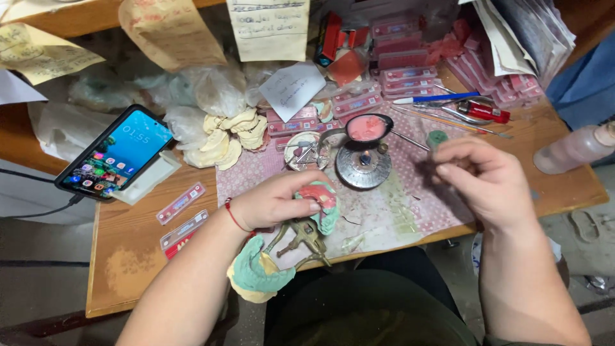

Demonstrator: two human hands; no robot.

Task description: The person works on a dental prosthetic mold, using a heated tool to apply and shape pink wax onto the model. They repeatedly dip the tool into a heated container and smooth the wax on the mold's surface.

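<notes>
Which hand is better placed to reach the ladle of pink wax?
Probably the right hand: it sits free beside the burner, on the side where the ladle handle points. The left hand is busy, gripping the pink and green cast on the brass articulator.

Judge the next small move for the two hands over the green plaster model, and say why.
Probably bring the right hand down to the green plaster dental model with pink wax. The left hand grips that model on its brass hinged frame, while the right hand hovers apart with fingers pinched; what they pinch is too small to tell.
</notes>
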